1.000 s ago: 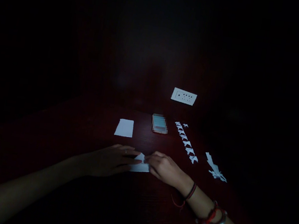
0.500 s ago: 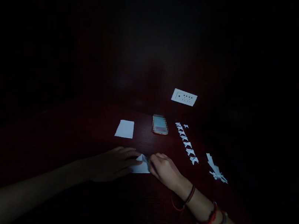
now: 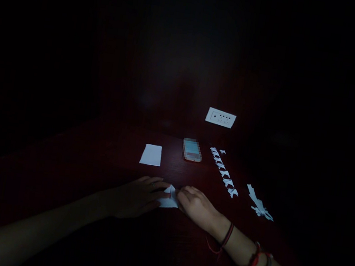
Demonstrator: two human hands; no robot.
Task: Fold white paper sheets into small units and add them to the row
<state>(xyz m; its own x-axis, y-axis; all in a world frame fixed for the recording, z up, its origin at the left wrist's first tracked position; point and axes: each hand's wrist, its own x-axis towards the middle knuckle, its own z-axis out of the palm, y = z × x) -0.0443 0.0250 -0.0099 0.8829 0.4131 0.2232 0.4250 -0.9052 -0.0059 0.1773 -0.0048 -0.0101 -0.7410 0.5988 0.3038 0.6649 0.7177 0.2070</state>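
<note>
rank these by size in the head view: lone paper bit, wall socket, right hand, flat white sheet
Largest: right hand
Next: wall socket and flat white sheet, too alike to rank
Smallest: lone paper bit

Deep gloom at both sides, a faint glow on the dark wall (image 3: 188,59), and there's the white socket plate (image 3: 220,117), above a dark-red, wood-grained bench (image 3: 175,170)!

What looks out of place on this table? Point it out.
One small paper piece sits beside the far end of the neat paper row, outside its line. Farther right, paper strips lie jumbled.
</note>
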